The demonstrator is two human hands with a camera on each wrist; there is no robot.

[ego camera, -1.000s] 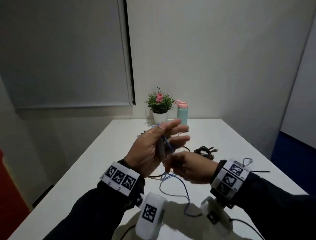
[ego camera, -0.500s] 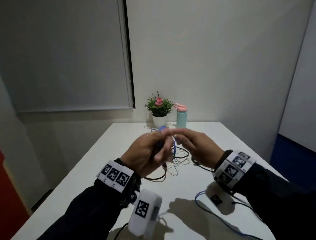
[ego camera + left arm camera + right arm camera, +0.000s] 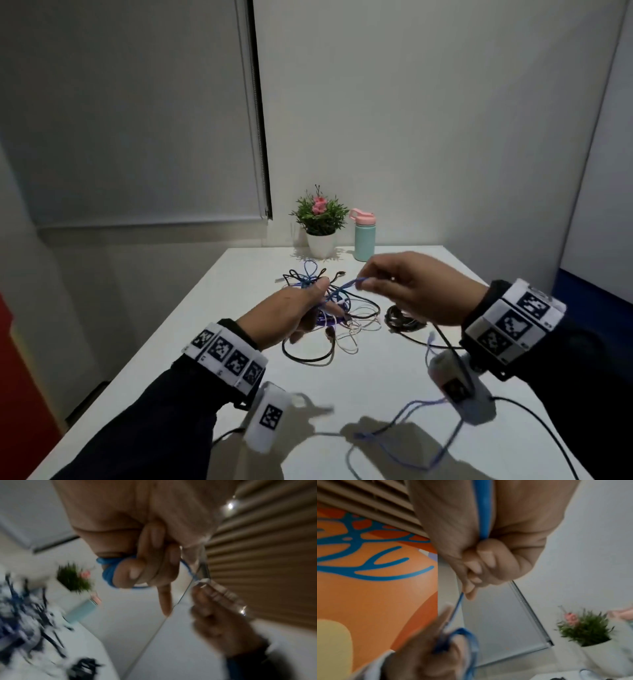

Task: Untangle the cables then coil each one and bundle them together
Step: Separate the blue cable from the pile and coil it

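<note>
My left hand [image 3: 301, 310] is held above the white table [image 3: 212, 308] and grips loops of a blue cable [image 3: 109, 572] wound round its fingers. My right hand [image 3: 394, 287] pinches the same blue cable [image 3: 483, 513] a short way to the right; a taut stretch [image 3: 337, 291] runs between the two hands. The cable's loose tail [image 3: 404, 442] trails over the near table. Under the hands lies a tangle of black, white and blue cables [image 3: 342, 329]. A coiled black cable [image 3: 402, 320] sits to its right.
A potted plant [image 3: 320, 222] and a teal bottle with a pink lid [image 3: 363, 234] stand at the table's far edge by the wall. Black leads from the wrist cameras run over the near table [image 3: 534, 428]. The table's left edge drops off near my left forearm.
My right hand has gone from below the left hand, up over it, and now out to the right, drawing the blue cable taut. The left hand has dropped a little and kept its grip.
</note>
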